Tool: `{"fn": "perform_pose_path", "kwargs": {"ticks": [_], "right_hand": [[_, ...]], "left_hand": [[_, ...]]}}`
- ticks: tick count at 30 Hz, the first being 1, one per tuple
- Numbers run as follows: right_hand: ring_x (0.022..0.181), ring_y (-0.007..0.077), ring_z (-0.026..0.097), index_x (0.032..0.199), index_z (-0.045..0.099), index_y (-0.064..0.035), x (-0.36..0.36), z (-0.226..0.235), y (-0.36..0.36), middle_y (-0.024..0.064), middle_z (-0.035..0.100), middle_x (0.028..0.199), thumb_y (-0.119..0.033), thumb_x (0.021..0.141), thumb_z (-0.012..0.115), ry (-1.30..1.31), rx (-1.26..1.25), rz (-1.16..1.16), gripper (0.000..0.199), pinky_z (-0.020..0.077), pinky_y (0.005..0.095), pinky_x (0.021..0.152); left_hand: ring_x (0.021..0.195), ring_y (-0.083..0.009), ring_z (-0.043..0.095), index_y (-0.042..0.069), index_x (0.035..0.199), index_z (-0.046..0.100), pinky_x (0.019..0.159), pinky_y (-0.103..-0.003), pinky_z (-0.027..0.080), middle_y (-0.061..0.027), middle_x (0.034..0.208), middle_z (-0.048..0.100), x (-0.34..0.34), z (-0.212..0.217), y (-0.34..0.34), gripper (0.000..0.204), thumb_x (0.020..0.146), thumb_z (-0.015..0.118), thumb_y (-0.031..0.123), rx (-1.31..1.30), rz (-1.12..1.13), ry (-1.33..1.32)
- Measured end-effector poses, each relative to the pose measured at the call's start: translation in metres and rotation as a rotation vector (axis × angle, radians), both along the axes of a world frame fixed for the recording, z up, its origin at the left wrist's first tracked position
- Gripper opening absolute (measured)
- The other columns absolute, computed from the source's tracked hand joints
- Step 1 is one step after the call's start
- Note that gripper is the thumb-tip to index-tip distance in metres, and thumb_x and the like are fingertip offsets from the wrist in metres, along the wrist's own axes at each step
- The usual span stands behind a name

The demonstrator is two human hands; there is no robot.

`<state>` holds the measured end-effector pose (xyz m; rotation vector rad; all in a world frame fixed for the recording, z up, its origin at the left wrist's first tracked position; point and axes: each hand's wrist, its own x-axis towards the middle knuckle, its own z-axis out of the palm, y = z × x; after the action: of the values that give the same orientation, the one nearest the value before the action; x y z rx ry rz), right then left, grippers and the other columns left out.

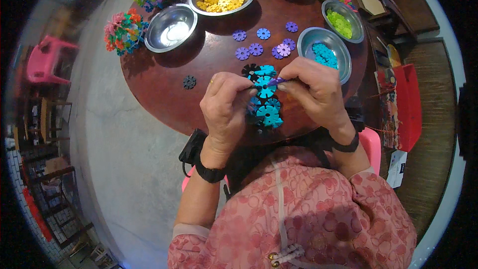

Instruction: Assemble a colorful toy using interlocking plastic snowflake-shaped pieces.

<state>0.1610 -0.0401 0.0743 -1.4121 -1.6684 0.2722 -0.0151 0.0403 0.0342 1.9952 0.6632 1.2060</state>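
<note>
The turquoise-and-black disc assembly (269,113) sat between both hands near the table's (164,89) 6 o'clock edge, long axis running roughly 12 to 6 – neither end plainly its front. It looked light, stiff and slightly slick, its slotted joints probably the weak spots; disc rims seemed the best hold. The right hand (313,87) pinched a purple disc (275,81); the left hand's (224,102) fingers were clamped on the assembly's 9 o'clock side.

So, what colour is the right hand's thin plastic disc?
Purple; the thin plastic disc shows in the head view.
</note>
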Motion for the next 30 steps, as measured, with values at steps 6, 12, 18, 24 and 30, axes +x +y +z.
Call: {"fn": "perform_pose_path", "kwargs": {"ticks": [6, 12, 18, 24, 30], "right_hand": [[0.074, 0.0314, 0.061, 0.087, 0.061, -0.0015, 0.004, -0.001, 0.008, 0.0129, 0.061, 0.079, -0.004, 0.076, 0.067, 0.010, 0.018, 0.026, 0.013, 0.0474, 0.0367, 0.064], [0.075, 0.0312, 0.062, 0.088, 0.061, -0.0019, -0.002, -0.002, 0.016, 0.0137, 0.061, 0.081, -0.007, 0.077, 0.067, -0.078, -0.018, 0.106, 0.013, 0.0481, 0.0369, 0.065], [0.077, 0.0285, 0.063, 0.096, 0.063, -0.0015, 0.006, 0.003, 0.032, 0.0143, 0.063, 0.086, -0.012, 0.079, 0.067, -0.092, -0.034, 0.067, 0.020, 0.0496, 0.0355, 0.066], [0.079, 0.0286, 0.063, 0.100, 0.062, -0.0028, 0.014, 0.018, 0.027, 0.0135, 0.062, 0.090, -0.017, 0.081, 0.067, -0.120, -0.096, -0.007, 0.024, 0.0513, 0.0357, 0.067], [0.074, 0.0310, 0.062, 0.099, 0.057, -0.0080, -0.006, -0.002, 0.027, 0.0093, 0.059, 0.079, -0.017, 0.078, 0.067, -0.398, -0.039, 0.181, 0.024, 0.0501, 0.0403, 0.063]], "left_hand": [[0.087, -0.0221, 0.058, 0.004, 0.096, 0.063, 0.070, -0.031, 0.048, -0.0093, 0.094, 0.057, -0.005, -0.004, 0.008, 0.026, 0.073, 0.073, 0.011, -0.124, -0.068, -0.077], [0.105, -0.0237, 0.055, 0.006, 0.117, 0.059, 0.081, -0.031, 0.049, -0.0104, 0.113, 0.054, -0.008, -0.005, 0.022, 0.057, 0.068, 0.078, 0.027, -0.199, -0.254, 0.044], [0.096, -0.0209, 0.060, 0.005, 0.109, 0.061, 0.080, -0.031, 0.048, -0.0084, 0.106, 0.059, -0.009, -0.013, 0.024, 0.043, 0.071, 0.075, 0.019, -0.372, -0.234, 0.043], [0.095, -0.0212, 0.060, 0.005, 0.107, 0.062, 0.078, -0.030, 0.048, -0.0086, 0.105, 0.059, -0.009, -0.016, 0.026, 0.039, 0.072, 0.073, 0.016, -0.437, -0.206, -0.015], [0.098, -0.0271, 0.059, 0.004, 0.109, 0.061, 0.083, -0.033, 0.048, -0.0129, 0.107, 0.057, -0.002, -0.007, 0.018, 0.041, 0.070, 0.070, 0.015, -0.297, -0.238, 0.034]]}}
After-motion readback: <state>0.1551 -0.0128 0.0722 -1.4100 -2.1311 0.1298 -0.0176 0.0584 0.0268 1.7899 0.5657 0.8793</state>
